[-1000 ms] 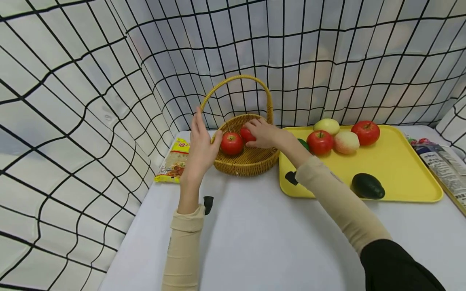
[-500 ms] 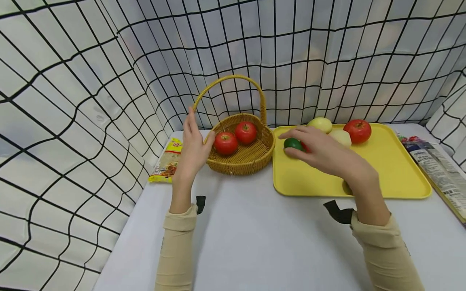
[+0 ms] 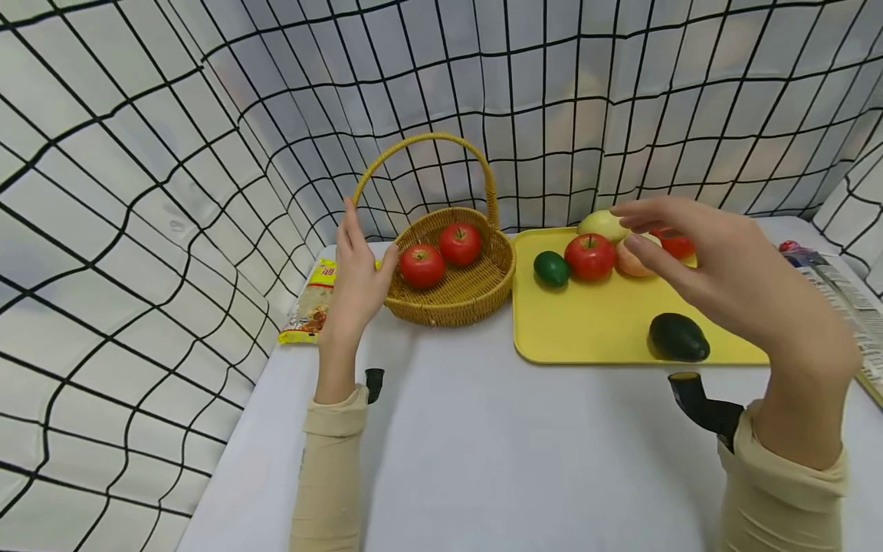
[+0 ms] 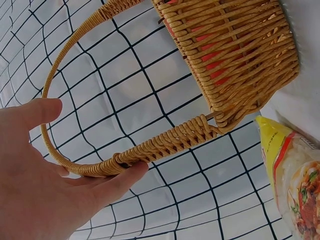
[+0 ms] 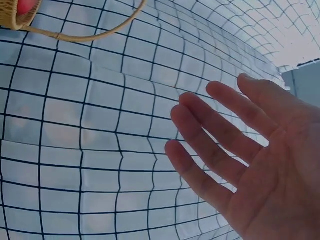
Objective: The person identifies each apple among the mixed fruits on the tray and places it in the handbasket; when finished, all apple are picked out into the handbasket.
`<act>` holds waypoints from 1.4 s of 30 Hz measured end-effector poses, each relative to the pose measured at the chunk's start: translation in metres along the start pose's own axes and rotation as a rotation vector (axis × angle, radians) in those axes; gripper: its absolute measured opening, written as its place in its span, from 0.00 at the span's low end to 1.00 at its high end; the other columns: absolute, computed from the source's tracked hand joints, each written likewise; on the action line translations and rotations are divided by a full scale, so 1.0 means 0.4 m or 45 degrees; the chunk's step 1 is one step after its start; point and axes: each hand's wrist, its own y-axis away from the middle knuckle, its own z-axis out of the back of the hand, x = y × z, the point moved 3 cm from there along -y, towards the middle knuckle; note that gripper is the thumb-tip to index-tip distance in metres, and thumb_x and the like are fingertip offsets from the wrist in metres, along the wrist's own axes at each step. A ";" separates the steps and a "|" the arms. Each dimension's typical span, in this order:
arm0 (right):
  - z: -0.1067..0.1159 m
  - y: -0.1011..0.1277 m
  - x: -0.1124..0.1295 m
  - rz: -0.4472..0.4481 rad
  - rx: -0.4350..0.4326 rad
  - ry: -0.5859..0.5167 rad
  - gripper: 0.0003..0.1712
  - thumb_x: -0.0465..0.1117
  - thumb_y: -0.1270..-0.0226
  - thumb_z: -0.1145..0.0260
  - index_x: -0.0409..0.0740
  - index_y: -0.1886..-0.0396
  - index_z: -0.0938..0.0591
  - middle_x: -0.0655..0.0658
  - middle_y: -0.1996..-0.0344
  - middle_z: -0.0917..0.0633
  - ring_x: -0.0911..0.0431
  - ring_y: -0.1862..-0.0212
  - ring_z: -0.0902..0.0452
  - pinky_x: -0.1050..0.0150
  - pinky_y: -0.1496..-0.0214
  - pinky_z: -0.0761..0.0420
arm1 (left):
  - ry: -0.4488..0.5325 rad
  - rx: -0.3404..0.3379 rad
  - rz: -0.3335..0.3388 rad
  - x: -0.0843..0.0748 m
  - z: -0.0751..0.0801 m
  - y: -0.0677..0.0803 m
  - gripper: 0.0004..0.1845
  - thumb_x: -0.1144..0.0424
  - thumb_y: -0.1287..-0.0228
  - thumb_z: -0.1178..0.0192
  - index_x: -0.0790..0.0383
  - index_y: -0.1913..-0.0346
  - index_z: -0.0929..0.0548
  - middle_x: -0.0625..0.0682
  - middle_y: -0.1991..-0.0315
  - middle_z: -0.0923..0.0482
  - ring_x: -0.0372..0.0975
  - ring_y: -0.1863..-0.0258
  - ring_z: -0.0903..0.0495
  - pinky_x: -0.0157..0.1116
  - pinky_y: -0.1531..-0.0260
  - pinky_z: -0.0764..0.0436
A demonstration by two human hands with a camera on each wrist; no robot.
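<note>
My left hand (image 3: 359, 284) rests its extended fingers against the handle of the wicker basket (image 3: 448, 314); in the left wrist view the thumb stands apart from the handle (image 4: 165, 142). Two red tomatoes (image 3: 422, 266) lie side by side inside the basket. My right hand (image 3: 759, 276) is in the air above the right part of the yellow tray (image 3: 579, 330), fingers spread and holding nothing. On the tray are a small green fruit (image 3: 551, 269), a red apple (image 3: 590, 257), a pinkish peach (image 3: 631, 259), a pale yellow-green fruit (image 3: 602, 225), another red fruit (image 3: 676, 244) and a dark avocado (image 3: 679, 337).
A yellow food packet (image 3: 310, 303) lies left of the basket, partly behind my left hand. At the right edge is a printed package (image 3: 838, 287). Black netting (image 3: 538, 115) over white cloth encloses the back and sides of the white table (image 3: 483, 445).
My right hand has let go of the second tomato in the basket and moved right, over the tray. My left hand stays at the basket handle. The view has shifted slightly.
</note>
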 end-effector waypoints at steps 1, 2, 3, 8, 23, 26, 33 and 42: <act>-0.005 -0.005 0.001 0.013 0.003 -0.005 0.21 0.50 0.22 0.38 0.56 0.34 0.21 0.48 0.38 0.16 0.48 0.40 0.20 0.55 0.36 0.22 | -0.008 0.000 0.007 0.005 0.002 0.003 0.51 0.49 0.22 0.48 0.40 0.19 0.78 0.57 0.15 0.66 0.53 0.16 0.56 0.58 0.21 0.43; -0.010 -0.009 0.001 0.022 0.014 -0.018 0.21 0.49 0.22 0.38 0.56 0.34 0.21 0.48 0.38 0.16 0.48 0.40 0.20 0.49 0.37 0.22 | -0.013 0.003 0.011 0.008 0.004 0.006 0.51 0.49 0.22 0.48 0.40 0.19 0.78 0.57 0.15 0.66 0.54 0.16 0.56 0.58 0.21 0.43; -0.016 -0.012 0.001 0.024 0.025 -0.022 0.21 0.49 0.22 0.38 0.56 0.34 0.21 0.49 0.39 0.16 0.48 0.40 0.20 0.45 0.39 0.22 | -0.019 0.009 0.015 0.011 0.006 0.009 0.51 0.49 0.22 0.48 0.40 0.19 0.79 0.57 0.15 0.67 0.54 0.16 0.56 0.59 0.21 0.43; -0.026 -0.022 -0.005 0.066 0.034 -0.019 0.20 0.49 0.24 0.36 0.55 0.35 0.20 0.50 0.40 0.15 0.52 0.39 0.20 0.52 0.37 0.24 | -0.017 0.017 -0.001 0.008 0.010 0.011 0.51 0.48 0.22 0.49 0.41 0.19 0.79 0.58 0.15 0.67 0.55 0.16 0.56 0.60 0.22 0.43; -0.009 -0.021 -0.038 0.050 -0.074 -0.021 0.17 0.46 0.23 0.36 0.49 0.39 0.17 0.46 0.42 0.14 0.47 0.36 0.23 0.64 0.32 0.28 | -0.009 0.025 0.000 0.003 0.007 0.008 0.50 0.46 0.22 0.49 0.41 0.19 0.78 0.58 0.15 0.67 0.55 0.16 0.54 0.59 0.22 0.42; -0.003 -0.026 -0.048 0.067 -0.137 0.005 0.16 0.42 0.25 0.35 0.47 0.41 0.17 0.45 0.43 0.14 0.47 0.38 0.22 0.73 0.36 0.31 | 0.004 0.010 -0.020 0.001 0.008 0.005 0.49 0.47 0.21 0.50 0.43 0.18 0.77 0.58 0.15 0.66 0.54 0.16 0.55 0.59 0.22 0.42; -0.030 -0.060 -0.099 0.017 -0.204 -0.042 0.20 0.40 0.26 0.34 0.47 0.37 0.18 0.39 0.36 0.21 0.41 0.34 0.28 0.39 0.34 0.27 | 0.009 -0.001 -0.028 -0.001 0.014 0.000 0.50 0.49 0.21 0.49 0.42 0.18 0.77 0.59 0.16 0.65 0.54 0.16 0.55 0.58 0.21 0.43; -0.141 -0.119 -0.199 -0.028 -0.040 0.003 0.20 0.41 0.28 0.33 0.44 0.39 0.19 0.34 0.36 0.23 0.36 0.32 0.34 0.30 0.25 0.44 | 0.016 0.031 0.007 0.002 0.012 0.001 0.50 0.46 0.22 0.49 0.36 0.20 0.79 0.57 0.15 0.66 0.55 0.17 0.53 0.59 0.22 0.42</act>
